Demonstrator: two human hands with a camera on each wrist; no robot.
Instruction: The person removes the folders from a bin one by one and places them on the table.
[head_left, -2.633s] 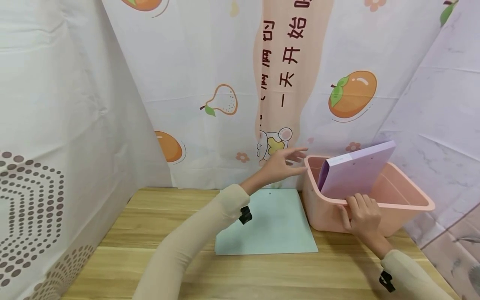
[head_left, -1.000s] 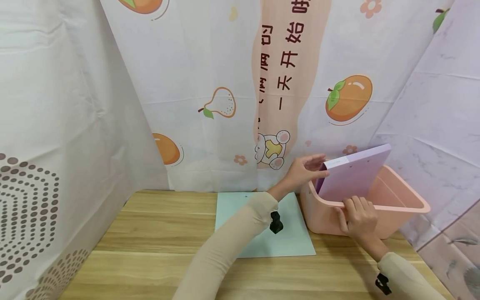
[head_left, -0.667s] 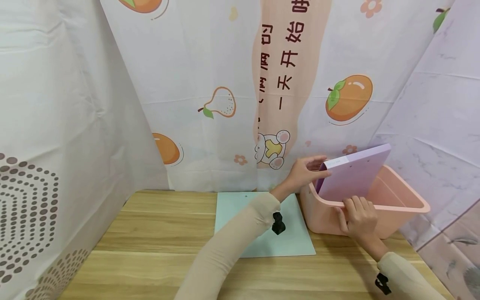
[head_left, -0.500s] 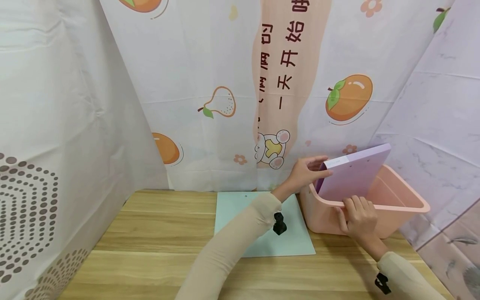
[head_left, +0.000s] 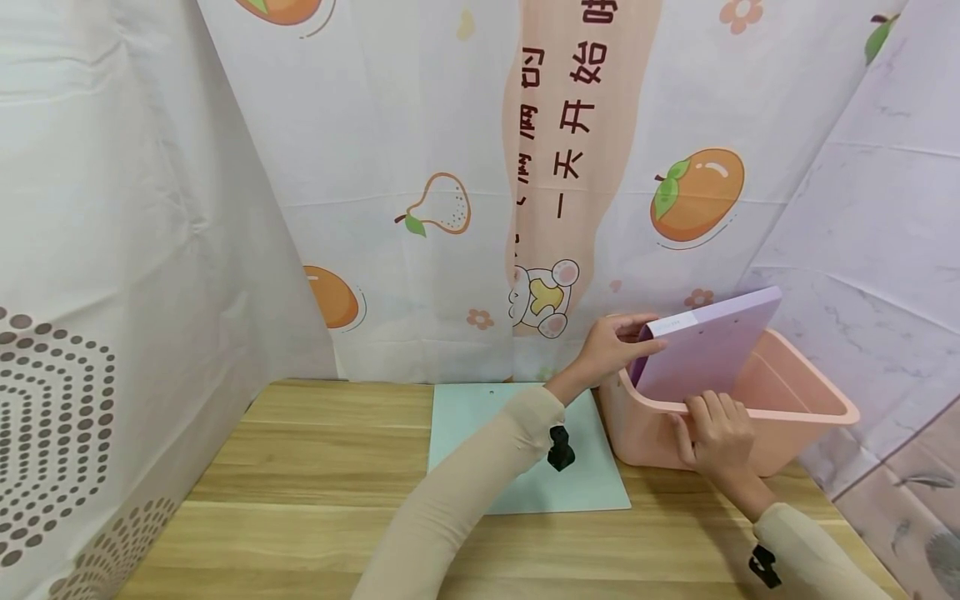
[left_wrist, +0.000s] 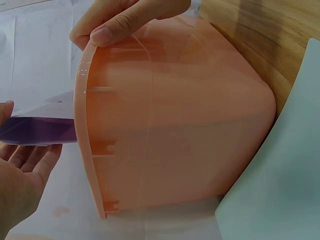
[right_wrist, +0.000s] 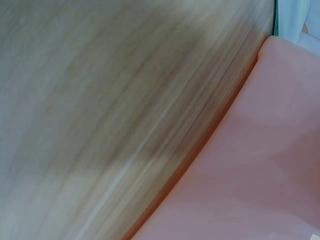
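A purple file folder [head_left: 705, 357] stands tilted inside a pink plastic bin [head_left: 637, 433], its spine and white label facing up. My left hand [head_left: 604, 348] pinches the folder's near left end. In the left wrist view, the thumb lies on one side of that purple end [left_wrist: 40, 131] and the fingers on the other. My right hand [head_left: 720, 435] grips the bin's front rim, with the thumb outside it. The folder's lower part is hidden by the bin wall. In the right wrist view, only the bin's side [right_wrist: 235, 160] and the tabletop show, not the hand.
A pale green flat folder or board [head_left: 457, 425] lies on the wooden table [head_left: 300, 500], left of the bin and partly under my left forearm. A printed curtain [head_left: 420, 292] hangs close behind the table, with more cloth at both sides.
Over the earlier frames my left hand has moved right, from beside the bin's left rim to the folder's end. Lately it shifts only slightly. The right hand keeps its place on the rim.
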